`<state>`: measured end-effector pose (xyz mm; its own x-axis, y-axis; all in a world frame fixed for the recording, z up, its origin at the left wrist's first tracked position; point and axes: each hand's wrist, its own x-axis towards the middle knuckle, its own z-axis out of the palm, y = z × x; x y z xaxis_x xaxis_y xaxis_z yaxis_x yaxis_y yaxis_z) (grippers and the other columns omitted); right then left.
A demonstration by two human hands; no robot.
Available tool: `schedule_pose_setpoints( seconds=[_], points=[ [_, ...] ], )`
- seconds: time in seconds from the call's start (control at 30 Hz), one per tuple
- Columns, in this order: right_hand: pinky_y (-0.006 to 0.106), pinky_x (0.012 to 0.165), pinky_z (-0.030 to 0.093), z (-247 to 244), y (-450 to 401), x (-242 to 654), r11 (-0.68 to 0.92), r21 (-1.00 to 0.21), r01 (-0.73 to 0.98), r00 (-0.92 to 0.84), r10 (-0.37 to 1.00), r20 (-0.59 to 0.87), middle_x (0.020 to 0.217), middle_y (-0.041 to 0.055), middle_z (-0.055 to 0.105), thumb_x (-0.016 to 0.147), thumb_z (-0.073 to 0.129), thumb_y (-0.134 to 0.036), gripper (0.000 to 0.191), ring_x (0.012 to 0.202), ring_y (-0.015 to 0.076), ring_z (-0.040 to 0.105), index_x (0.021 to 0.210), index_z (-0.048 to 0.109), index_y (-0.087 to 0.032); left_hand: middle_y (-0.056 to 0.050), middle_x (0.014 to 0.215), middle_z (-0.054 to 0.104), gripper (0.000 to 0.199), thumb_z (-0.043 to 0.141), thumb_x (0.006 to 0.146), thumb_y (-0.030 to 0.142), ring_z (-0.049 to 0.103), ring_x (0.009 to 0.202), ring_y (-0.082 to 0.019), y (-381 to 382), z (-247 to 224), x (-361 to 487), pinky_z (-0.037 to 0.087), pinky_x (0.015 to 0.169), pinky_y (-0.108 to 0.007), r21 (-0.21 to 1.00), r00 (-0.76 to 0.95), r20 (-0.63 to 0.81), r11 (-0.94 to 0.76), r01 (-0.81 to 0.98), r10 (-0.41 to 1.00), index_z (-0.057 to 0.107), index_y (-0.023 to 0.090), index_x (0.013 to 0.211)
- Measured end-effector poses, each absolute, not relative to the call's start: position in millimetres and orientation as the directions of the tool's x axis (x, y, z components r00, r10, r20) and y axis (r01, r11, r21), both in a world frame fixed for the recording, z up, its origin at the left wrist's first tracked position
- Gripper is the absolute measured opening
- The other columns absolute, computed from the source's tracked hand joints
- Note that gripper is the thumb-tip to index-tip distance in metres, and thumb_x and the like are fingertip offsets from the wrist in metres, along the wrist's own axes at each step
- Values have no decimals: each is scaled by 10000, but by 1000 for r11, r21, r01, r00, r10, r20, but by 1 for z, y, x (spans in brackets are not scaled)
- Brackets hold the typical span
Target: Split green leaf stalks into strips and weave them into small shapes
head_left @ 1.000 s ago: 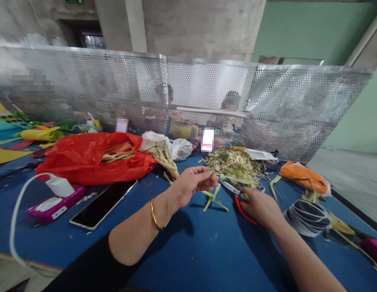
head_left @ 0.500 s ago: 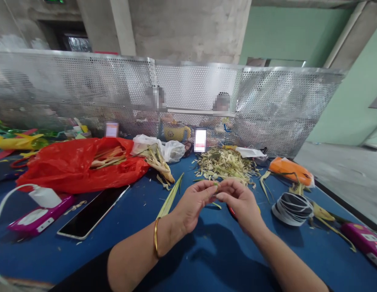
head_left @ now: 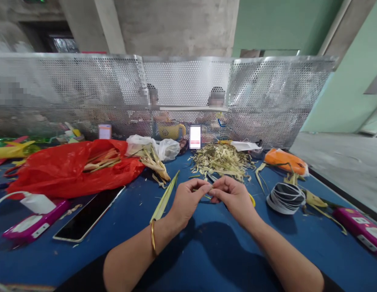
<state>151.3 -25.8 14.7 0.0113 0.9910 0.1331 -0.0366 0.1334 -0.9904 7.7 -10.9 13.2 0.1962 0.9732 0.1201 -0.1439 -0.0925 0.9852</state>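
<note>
My left hand [head_left: 190, 199] and my right hand [head_left: 233, 199] meet above the blue table, thumbs and fingers pinched together at the tips. Between them is a small green strip of leaf, mostly hidden by the fingers. Behind my right hand lies a pair of scissors with a yellow handle [head_left: 252, 199], its blades partly showing past the fingers. A long pale green leaf [head_left: 165, 196] rests left of my left hand. Just beyond both hands is a heap of shredded leaf scraps [head_left: 221, 160].
A red plastic bag [head_left: 63, 170] of dried leaves, a dark phone [head_left: 89, 215] and a purple power strip [head_left: 36, 221] lie left. On the right are a wound ball of white cord [head_left: 285, 198], an orange packet [head_left: 286, 161] and another purple strip [head_left: 360, 229]. A perforated metal screen [head_left: 185, 81] stands behind.
The view has shifted slightly, moving most things left in the picture. My fingertips have drawn closer together, and the scissors' blades now show behind them.
</note>
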Motion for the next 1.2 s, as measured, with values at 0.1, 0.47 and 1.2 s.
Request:
schedule_pose_setpoints(
  seconds=[0.1,0.47,1.2],
  points=[
    [226,517,487,15,-26,152,102,-992,-74,2,995,102,534,-30,646,605,812,-356,294,498,125,622,703,604,-174,7,716,660,114,691,729,278,557,684,-112,-11,14,7,439,658,-216,982,197,143,-115,-148,970,699,164,723],
    [156,477,462,13,-25,159,-181,-926,-331,-219,969,-111,633,0,684,623,826,-304,290,468,55,575,711,604,-140,7,639,653,145,700,745,293,563,596,-86,-11,10,7,422,573,-184,971,295,92,-19,-240,951,688,148,746],
    [164,472,428,7,-28,147,-121,-920,-373,-48,993,-112,583,-2,657,550,840,-304,252,465,48,534,634,672,-136,-6,700,689,166,730,703,309,579,631,-114,-11,2,13,452,608,-222,973,158,108,-72,-219,982,733,167,789]
  ],
)
